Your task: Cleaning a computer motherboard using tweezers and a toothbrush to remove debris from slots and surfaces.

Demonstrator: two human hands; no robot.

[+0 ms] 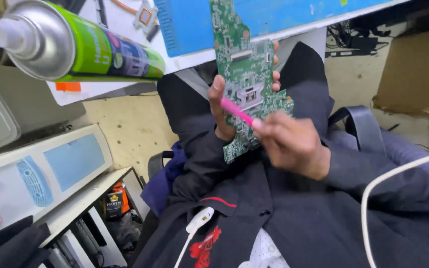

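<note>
From the head camera, your left hand (220, 106) grips the green circuit board (247, 79) upright over your lap, thumb on its near edge, fingers wrapped behind. Your right hand (290, 143) pinches a pink tool (238, 112), its tip on the board's face. A blue mat (194, 22) lies on the white bench (187, 59) beyond; a green spray can (75, 44) looms at upper left.

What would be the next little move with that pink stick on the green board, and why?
Probably stroke the thin pink stick across the grey socket frame. The right hand already holds its tip beside that frame, while the left hand steadies the green circuit board.
</note>
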